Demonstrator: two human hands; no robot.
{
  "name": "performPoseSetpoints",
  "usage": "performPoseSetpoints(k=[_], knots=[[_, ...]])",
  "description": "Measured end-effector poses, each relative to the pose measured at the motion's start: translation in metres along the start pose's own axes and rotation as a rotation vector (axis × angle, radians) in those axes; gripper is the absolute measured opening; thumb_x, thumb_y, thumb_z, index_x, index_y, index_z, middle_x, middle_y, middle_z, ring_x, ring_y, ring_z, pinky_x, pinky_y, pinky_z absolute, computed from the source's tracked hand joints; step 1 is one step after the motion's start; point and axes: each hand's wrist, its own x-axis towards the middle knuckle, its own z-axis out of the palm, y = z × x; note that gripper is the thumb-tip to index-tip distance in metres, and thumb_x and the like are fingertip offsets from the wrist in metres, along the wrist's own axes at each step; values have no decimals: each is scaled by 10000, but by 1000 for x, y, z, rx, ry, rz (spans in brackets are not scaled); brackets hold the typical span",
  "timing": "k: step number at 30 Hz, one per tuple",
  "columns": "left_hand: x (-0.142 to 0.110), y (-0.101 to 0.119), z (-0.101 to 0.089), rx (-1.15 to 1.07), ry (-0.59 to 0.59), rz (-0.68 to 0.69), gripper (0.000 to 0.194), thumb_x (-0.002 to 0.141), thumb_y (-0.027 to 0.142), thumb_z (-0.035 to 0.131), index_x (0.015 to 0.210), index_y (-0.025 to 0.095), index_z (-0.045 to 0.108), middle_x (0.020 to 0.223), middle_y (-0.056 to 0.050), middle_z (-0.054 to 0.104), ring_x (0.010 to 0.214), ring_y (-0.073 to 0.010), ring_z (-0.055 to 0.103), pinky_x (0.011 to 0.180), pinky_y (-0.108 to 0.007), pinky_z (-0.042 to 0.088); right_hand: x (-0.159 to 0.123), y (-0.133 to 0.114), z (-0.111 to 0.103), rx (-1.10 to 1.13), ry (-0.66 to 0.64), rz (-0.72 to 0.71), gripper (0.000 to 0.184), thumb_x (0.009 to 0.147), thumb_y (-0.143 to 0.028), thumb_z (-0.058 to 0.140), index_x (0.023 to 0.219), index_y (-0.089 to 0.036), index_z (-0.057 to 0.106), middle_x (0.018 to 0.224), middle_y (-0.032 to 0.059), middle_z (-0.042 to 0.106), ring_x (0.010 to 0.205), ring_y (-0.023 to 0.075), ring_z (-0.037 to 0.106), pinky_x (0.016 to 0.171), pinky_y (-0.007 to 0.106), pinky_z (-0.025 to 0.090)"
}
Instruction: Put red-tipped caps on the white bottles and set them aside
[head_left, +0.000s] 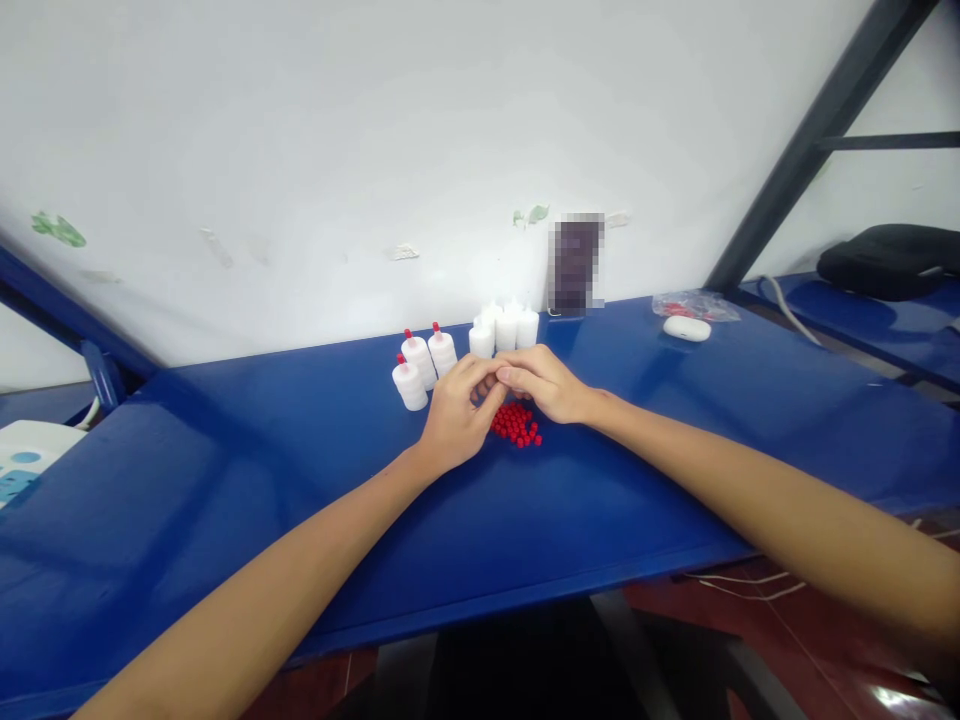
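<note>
My left hand (454, 412) and my right hand (545, 382) meet over the blue table (225, 480), fingertips pinched together on something small that I cannot make out. Just below them lies a pile of small red caps (516, 424). Behind my left hand stand three white bottles with red caps (424, 366). Behind my right hand stands a group of white bottles without caps (504, 328).
A white earbud case (687, 328) and a clear plastic bag (694, 304) lie at the back right. A dark phone (576, 264) leans on the white wall. A white device (26, 460) sits at far left. A black bag (892, 260) rests on the right shelf.
</note>
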Motion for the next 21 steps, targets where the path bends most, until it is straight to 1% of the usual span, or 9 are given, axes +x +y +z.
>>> performPoseSetpoints(k=[2, 4, 7, 9, 11, 13, 16, 18, 21], knots=[[1, 5, -2, 5, 46, 2, 116, 966, 239, 512, 972, 180, 612, 736, 10, 556, 635, -103, 488, 608, -245, 430, -1, 0, 0, 23, -1, -7, 415, 970, -514, 428, 863, -168, 630, 696, -9, 549, 636, 131, 475, 617, 257, 358], [4, 8, -12, 7, 156, -5, 133, 975, 286, 480, 947, 186, 563, 710, 22, 536, 588, -94, 464, 564, -235, 410, -1, 3, -1, 58, 20, 10, 412, 977, -519, 398, 910, -176, 614, 690, -12, 544, 628, 137, 481, 625, 266, 371], [10, 1, -45, 113, 421, 12, 196, 967, 365, 448, 883, 199, 511, 722, 15, 518, 600, -103, 471, 562, -243, 398, -1, 7, -1, 107, 89, 87, 371, 992, -449, 364, 933, -179, 611, 657, -17, 527, 608, 146, 494, 649, 282, 399], [11, -11, -72, 214, 504, 22, 207, 944, 389, 473, 856, 203, 497, 690, 26, 476, 581, -104, 442, 558, -248, 379, 1, 9, -1, 104, 131, 132, 313, 977, -394, 396, 918, -178, 614, 676, -8, 545, 643, 155, 520, 681, 289, 413], [8, -26, -93, 305, 463, -15, 182, 906, 361, 531, 824, 202, 494, 633, 47, 427, 529, -93, 381, 529, -242, 339, 2, 10, -1, 89, 167, 156, 270, 954, -368, 432, 901, -179, 618, 698, 0, 575, 685, 162, 541, 700, 289, 413], [5, -41, -104, 353, 347, -48, 156, 862, 328, 579, 810, 198, 509, 588, 62, 400, 516, -90, 373, 536, -237, 340, 2, 12, -1, 70, 198, 173, 270, 938, -370, 448, 866, -178, 624, 709, 8, 606, 711, 170, 558, 707, 290, 408], [2, -54, -104, 351, 279, -97, 138, 843, 309, 588, 808, 193, 521, 591, 64, 402, 526, -90, 379, 537, -231, 335, 1, 15, 0, 20, 215, 197, 319, 927, -389, 444, 775, -175, 627, 672, 15, 614, 692, 175, 570, 707, 298, 406], [2, -56, -103, 347, 256, -111, 129, 839, 300, 589, 808, 191, 529, 597, 64, 404, 528, -90, 378, 535, -229, 330, 1, 16, 1, 14, 213, 214, 343, 924, -400, 438, 738, -176, 621, 627, 9, 597, 643, 170, 565, 682, 298, 407], [3, -55, -102, 356, 184, -123, 132, 839, 306, 598, 810, 187, 551, 600, 59, 428, 538, -93, 402, 542, -227, 341, 0, 17, 1, 29, 206, 240, 345, 916, -418, 451, 737, -177, 621, 595, -1, 577, 588, 162, 559, 634, 291, 405]])
